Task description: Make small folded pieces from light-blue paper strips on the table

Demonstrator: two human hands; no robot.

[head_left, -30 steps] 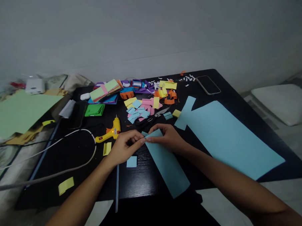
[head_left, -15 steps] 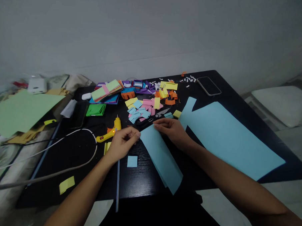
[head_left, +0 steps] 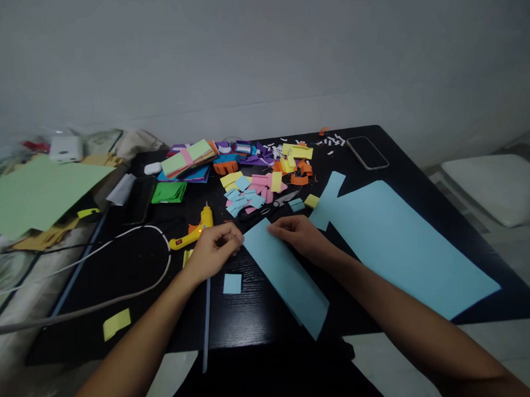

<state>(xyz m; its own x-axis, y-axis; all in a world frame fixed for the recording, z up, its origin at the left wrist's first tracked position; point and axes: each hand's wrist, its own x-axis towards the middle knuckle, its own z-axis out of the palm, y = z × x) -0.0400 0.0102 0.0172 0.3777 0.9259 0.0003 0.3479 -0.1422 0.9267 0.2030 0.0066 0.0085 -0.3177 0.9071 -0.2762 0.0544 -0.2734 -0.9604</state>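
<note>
Pinching blue strip (head_left: pixel 290 275), left hand (head_left: pixel 216 249) and right hand (head_left: pixel 301 236) apart, unlike a second ago

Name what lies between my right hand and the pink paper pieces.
The scissors lie between your right hand and the pink paper pieces in the head view.

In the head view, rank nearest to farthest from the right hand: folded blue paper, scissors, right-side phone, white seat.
1. Folded blue paper: pinched by the right hand
2. Scissors: just beyond, leftward
3. Right-side phone: farther, rightward
4. White seat: far right
</note>
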